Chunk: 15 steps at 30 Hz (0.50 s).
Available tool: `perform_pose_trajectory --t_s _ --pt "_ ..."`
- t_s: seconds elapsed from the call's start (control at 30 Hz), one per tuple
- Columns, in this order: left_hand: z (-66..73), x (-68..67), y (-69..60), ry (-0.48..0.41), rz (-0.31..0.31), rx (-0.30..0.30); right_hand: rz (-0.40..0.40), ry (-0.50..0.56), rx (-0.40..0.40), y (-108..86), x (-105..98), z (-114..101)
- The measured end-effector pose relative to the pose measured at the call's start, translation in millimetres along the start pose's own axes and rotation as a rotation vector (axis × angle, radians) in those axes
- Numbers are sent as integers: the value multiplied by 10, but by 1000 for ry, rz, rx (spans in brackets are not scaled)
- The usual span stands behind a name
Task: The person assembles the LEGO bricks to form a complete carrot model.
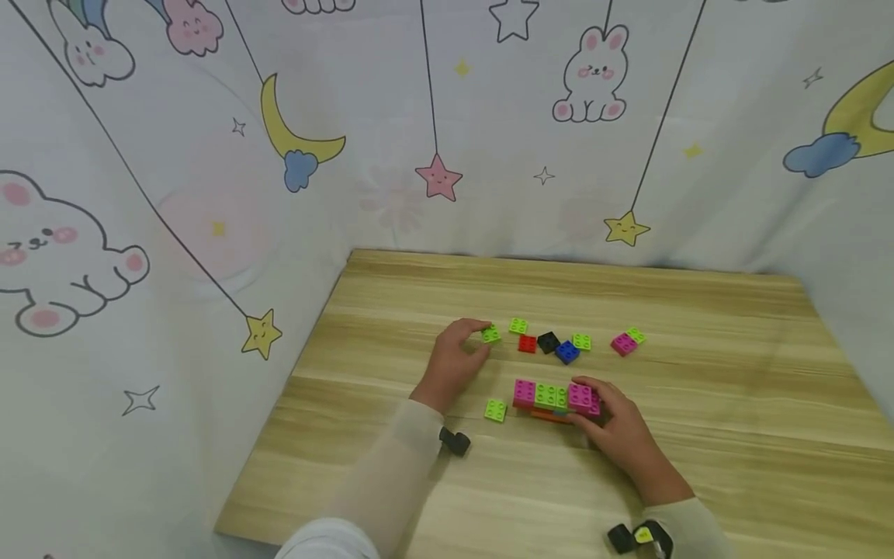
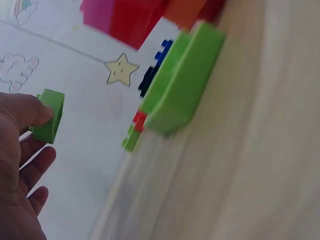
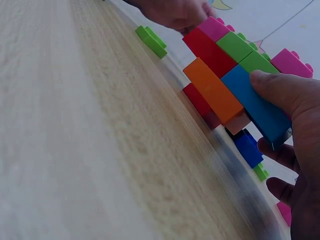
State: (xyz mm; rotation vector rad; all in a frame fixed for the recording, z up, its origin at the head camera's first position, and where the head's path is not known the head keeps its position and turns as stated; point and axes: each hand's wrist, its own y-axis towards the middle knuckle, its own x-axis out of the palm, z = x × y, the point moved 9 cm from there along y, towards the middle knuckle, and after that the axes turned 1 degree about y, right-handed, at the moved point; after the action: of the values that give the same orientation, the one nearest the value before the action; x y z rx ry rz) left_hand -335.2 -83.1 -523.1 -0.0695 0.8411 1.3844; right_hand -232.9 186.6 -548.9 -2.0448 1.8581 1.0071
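Note:
My left hand [image 1: 450, 365] pinches a lime green building brick [image 1: 491, 334] between thumb and fingers; the left wrist view shows that brick [image 2: 50, 117] held above the table. My right hand [image 1: 621, 427] grips the right end of a stacked brick build [image 1: 550, 397]. In the right wrist view the build has pink and green bricks on top, then red and a blue brick [image 3: 255, 102], with an orange brick [image 3: 215, 92] lower down. The right thumb presses on the blue brick. Whether the build touches the table is hard to tell.
A loose green brick [image 1: 496, 411] lies left of the build. Behind are a green brick [image 1: 518, 326], a red one [image 1: 527, 343], a black one [image 1: 548, 342], a blue one [image 1: 567, 352] and another green brick [image 1: 582, 341]. Farther right sits a pink brick [image 1: 624, 345] against a green one.

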Motion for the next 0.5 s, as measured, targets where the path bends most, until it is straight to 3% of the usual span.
perform_pose_trajectory --t_s 0.17,0.27,0.37,0.5 --pt "587 175 -218 -34 -53 245 7 -7 -15 -21 0 -8" --pt "856 297 -343 2 -93 371 15 -3 -34 -15 -9 -32" --pt "1014 410 -423 49 -137 436 25 -3 -53 -2 -21 -51" --pt "1056 528 -454 85 -191 439 26 -15 -54 8 -21 -42"
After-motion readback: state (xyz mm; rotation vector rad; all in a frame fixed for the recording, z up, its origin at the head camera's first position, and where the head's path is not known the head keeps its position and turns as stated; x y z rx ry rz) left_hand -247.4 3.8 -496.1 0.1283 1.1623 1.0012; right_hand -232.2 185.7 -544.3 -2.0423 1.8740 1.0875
